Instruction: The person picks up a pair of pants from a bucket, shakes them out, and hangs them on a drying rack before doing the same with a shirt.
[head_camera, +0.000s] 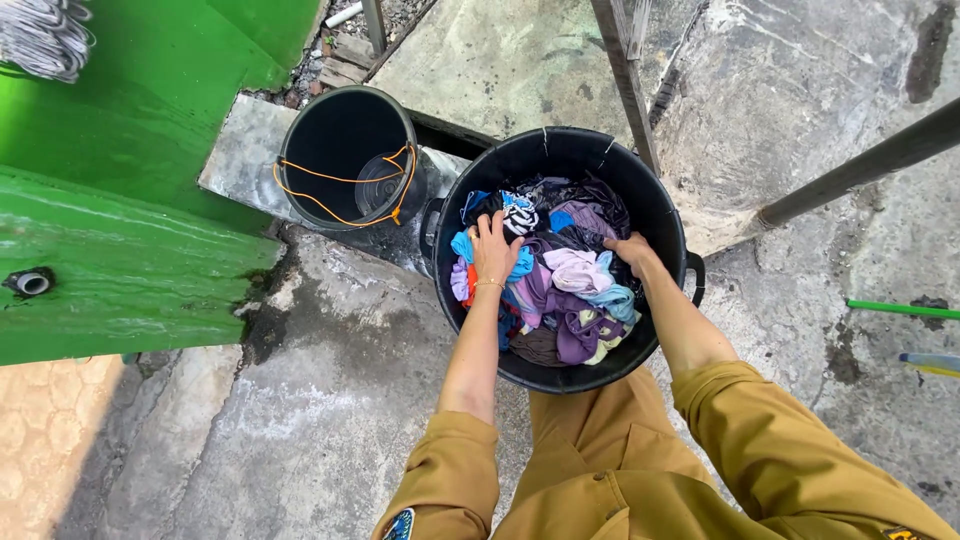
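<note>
A large black tub (660, 200) stands on the concrete in front of me, filled with a heap of mixed clothes (570, 290) in purple, blue, pink and black. My left hand (493, 250) rests palm down on the left side of the heap, fingers spread over a blue piece; a thin bracelet sits on the wrist. My right hand (632, 250) reaches into the right side of the heap, its fingers dug into dark and purple cloth and partly hidden. Both arms wear rolled-up tan sleeves.
A smaller black bucket (345, 155) with an orange cord and a clear container inside stands left of the tub. A green wall (120, 200) rises on the left. Dark metal poles (860, 170) cross at the right. A green stick (900, 309) lies on the ground.
</note>
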